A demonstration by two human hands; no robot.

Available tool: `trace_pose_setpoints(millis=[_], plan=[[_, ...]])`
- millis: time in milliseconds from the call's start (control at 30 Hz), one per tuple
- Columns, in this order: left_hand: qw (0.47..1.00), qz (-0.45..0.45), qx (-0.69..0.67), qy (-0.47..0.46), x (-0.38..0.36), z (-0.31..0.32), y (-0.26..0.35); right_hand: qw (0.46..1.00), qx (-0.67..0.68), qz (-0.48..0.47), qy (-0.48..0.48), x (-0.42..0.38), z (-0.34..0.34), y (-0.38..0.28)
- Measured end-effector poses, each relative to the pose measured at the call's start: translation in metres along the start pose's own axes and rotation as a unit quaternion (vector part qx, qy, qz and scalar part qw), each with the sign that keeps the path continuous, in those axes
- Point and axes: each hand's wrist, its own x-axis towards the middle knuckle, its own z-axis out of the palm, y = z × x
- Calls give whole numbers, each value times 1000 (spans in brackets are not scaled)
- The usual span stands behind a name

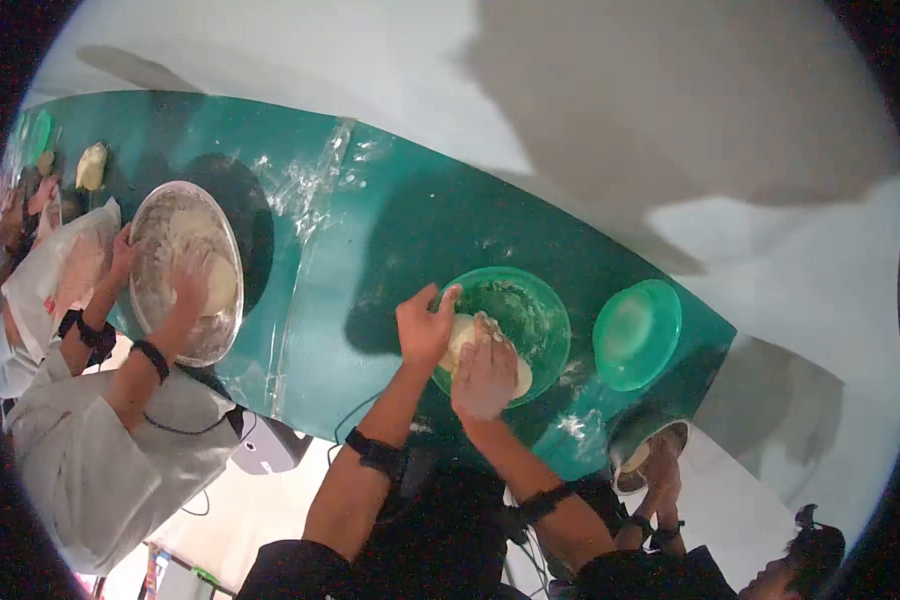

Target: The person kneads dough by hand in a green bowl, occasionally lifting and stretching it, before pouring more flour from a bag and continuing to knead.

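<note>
A green bowl (547, 310) stands on the green table, its inner wall smeared with flour. Pale dough (460, 335) lies in it, near the bowl's left and lower side. My left hand (426, 322) grips the bowl's left rim, its thumb up by the edge. My right hand (485, 375), dusted with flour, lies flat on the dough with its fingers stretched out. Part of the dough is hidden under that hand and shows again on its right. Both wrists wear dark bands.
A second green bowl (638, 335) stands to the right. At the left a co-worker's hands work dough in a metal bowl (232, 215); another dough piece (92, 167) lies behind. At lower right, another person's hands are in a small bowl (625, 485).
</note>
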Motion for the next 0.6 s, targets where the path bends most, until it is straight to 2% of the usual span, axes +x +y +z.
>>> trace_pose_setpoints(millis=[67,167,333,467,567,600], plan=[[1000,10,15,-17,-1,0,0,998,-28,33,42,10,14,-9],[998,14,49,-21,2,6,11,998,-13,61,-8,25,28,21],[998,20,50,-29,-1,2,3,997,1,29,69,39,47,32],[998,30,46,-24,1,6,9,988,23,-41,146,60,58,58],[995,26,88,-32,-1,7,1,998,-38,49,17,64,64,68],[997,30,71,-25,5,3,4,996,-36,74,26,72,65,63]])
